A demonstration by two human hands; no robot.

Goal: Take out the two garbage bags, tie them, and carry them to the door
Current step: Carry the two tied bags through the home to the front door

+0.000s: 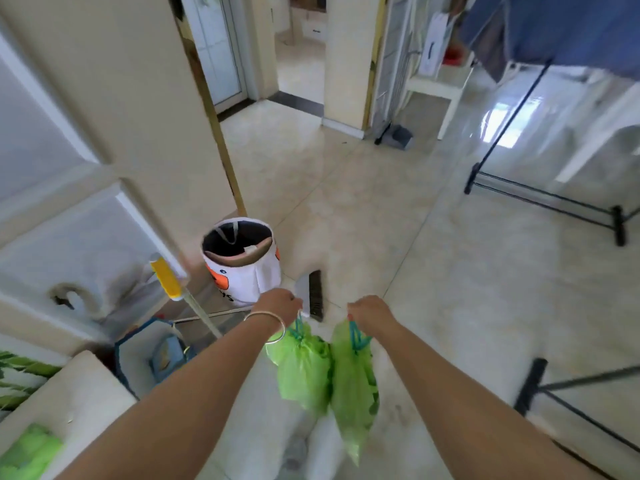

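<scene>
Two green garbage bags hang side by side above the tiled floor, each gathered at the top by a teal drawstring. My left hand [278,303], with a silver bangle at the wrist, grips the drawstring of the left bag [303,370]. My right hand [369,311] grips the drawstring of the right bag [353,386], which hangs lower and longer. Both arms reach forward from the bottom of the view. A glass door [214,46] stands at the far end of the hallway, upper centre.
A white fabric bin [242,261] with an orange print stands just ahead on the left. A broom head [313,294] lies beside it. A yellow-handled mop [169,280] and a blue bucket [152,355] sit at the left. Black rack legs [547,199] cross the floor on the right.
</scene>
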